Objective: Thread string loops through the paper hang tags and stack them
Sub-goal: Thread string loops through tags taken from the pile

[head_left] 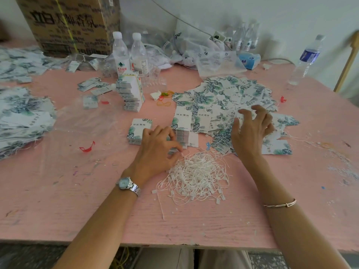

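A tangle of white string loops [196,175] lies on the pink table [68,191] in front of me. My left hand [157,150] pinches one string at the tangle's upper left edge. Just beyond that hand sits a small neat stack of leaf-printed paper tags [138,127]. My right hand [252,131] hovers with fingers spread and curled over the wide heap of loose tags [229,98]; it holds nothing that I can see.
A tall leaning stack of tags [130,92] stands mid-table. Two water bottles [129,53] and a cardboard box [68,24] are behind it. More tags with strings pile at the left [23,113]. A third bottle [305,61] stands far right; rubber bands [164,98] lie nearby.
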### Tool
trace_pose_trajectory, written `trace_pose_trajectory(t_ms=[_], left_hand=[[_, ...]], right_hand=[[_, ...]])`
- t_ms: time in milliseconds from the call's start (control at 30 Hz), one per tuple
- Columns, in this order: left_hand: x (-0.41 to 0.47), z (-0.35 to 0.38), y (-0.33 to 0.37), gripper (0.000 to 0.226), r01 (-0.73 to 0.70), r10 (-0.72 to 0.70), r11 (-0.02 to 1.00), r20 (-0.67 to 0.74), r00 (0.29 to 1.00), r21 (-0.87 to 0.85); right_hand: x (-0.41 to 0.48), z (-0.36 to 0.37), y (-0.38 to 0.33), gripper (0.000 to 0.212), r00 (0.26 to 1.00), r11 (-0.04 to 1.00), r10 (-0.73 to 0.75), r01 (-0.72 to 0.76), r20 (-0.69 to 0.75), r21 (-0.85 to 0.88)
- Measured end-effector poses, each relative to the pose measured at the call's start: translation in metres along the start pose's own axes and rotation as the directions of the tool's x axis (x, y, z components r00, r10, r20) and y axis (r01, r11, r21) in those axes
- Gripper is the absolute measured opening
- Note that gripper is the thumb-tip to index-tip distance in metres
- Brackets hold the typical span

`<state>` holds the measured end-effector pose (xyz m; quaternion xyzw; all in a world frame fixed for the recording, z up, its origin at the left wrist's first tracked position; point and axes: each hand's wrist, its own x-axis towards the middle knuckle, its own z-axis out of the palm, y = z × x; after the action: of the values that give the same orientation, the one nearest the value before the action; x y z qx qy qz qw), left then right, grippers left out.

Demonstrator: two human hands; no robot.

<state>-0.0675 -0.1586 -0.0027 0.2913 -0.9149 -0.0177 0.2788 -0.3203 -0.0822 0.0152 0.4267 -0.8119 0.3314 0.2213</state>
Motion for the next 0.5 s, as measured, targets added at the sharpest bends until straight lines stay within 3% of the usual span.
trace_pose_trajectory(t_ms=[367,500], left_hand=[[0.002,0.001,0.008,0.017,-0.058,0.058,0.998,0.044,0.997,0.004],[0.001,0.005,0.009,0.02,-0.054,0.054,0.999,-0.017,0.998,0.007]], right_hand=[[-0.015,-0.002,-0.021,0.021,0.974,0.959,-0.224,0.225,-0.026,0.172],[-0.02,-0.004,-0.027,0.018,0.951,0.915,-0.308,0.29,0.021,0.28]])
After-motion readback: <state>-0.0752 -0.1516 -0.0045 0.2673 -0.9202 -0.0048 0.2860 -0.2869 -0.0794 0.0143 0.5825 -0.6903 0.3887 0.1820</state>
